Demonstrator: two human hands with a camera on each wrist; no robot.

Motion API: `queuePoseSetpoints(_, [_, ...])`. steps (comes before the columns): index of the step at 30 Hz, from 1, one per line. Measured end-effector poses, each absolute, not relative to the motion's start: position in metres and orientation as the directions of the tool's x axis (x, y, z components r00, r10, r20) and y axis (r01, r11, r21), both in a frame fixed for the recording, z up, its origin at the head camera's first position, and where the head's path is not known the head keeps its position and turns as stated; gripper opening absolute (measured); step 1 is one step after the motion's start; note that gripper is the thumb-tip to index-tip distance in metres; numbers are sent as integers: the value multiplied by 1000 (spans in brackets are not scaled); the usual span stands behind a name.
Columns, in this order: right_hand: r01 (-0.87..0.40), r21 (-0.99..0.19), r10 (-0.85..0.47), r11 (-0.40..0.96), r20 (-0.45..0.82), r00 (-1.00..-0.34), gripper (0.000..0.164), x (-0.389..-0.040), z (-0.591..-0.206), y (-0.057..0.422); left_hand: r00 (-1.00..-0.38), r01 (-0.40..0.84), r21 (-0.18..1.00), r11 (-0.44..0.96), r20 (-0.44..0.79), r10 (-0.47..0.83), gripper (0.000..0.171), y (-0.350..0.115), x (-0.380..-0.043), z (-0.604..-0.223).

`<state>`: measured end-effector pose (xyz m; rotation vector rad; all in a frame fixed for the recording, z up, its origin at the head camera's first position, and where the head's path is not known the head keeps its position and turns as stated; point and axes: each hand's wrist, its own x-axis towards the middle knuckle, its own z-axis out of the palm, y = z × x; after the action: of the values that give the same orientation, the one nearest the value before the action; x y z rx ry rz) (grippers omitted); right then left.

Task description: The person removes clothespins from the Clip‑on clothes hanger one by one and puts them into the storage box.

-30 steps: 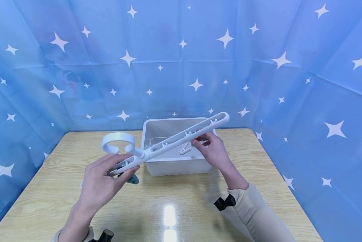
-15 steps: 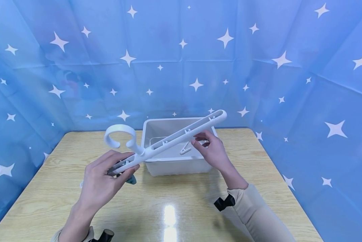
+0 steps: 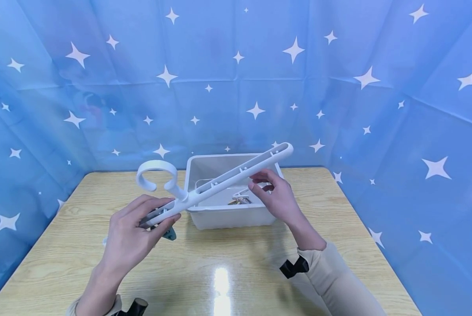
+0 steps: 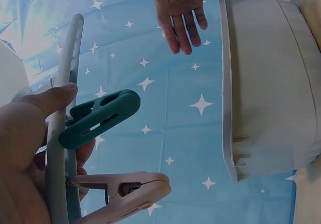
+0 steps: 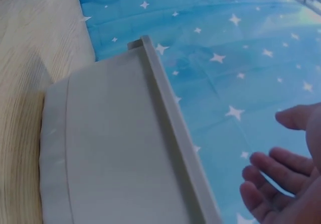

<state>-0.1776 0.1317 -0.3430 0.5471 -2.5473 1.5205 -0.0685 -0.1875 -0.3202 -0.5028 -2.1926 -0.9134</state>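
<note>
My left hand (image 3: 131, 232) grips the lower end of a white clip hanger (image 3: 224, 186), its round hook (image 3: 157, 166) standing upward. In the left wrist view, a teal clip (image 4: 103, 118) and a pinkish-beige clip (image 4: 128, 196) hang from the hanger's bar. My right hand (image 3: 273, 193) hovers over the white bin (image 3: 232, 218), under the bar's far half. Its thumb stands apart from its loosely bent fingers, with nothing between them in the right wrist view. Beside it, inside the bin, show a thin white piece (image 3: 241, 195) and a small brownish shiny thing (image 3: 241, 201), too small to tell.
The bin stands at the back middle of the wood-grain table (image 3: 204, 267). A blue star-patterned curtain (image 3: 220, 101) closes off the back and both sides. Black camera mounts (image 3: 294, 266) sit at both wrists.
The hanger's far end has dipped slightly left, and its hook has turned more upright. A brownish shiny thing now shows under the white piece in the bin. Both hands have hardly moved.
</note>
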Motion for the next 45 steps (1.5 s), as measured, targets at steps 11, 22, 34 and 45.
queuePoseSetpoints(11, [-475, -793, -276, 383, 392, -877, 37, -157, -330, 129, -687, 552, 447, 703, 722, 81, 38, -190, -71, -319])
queuePoseSetpoints(22, [-547, -768, -312, 333, 458, -832, 40, -139, -315, 126, -646, 532, 359, 767, 758, 94, 39, -193, -76, -322])
queuePoseSetpoints(34, [-569, -745, -310, 348, 481, -820, 40, -135, -314, 128, -638, 497, 321, 807, 765, 89, 37, -195, -80, -323])
queuePoseSetpoints(45, [-579, -736, -315, 352, 490, -813, 41, -131, -310, 128, -642, 461, 252, 851, 757, 123, 34, -197, -82, -326])
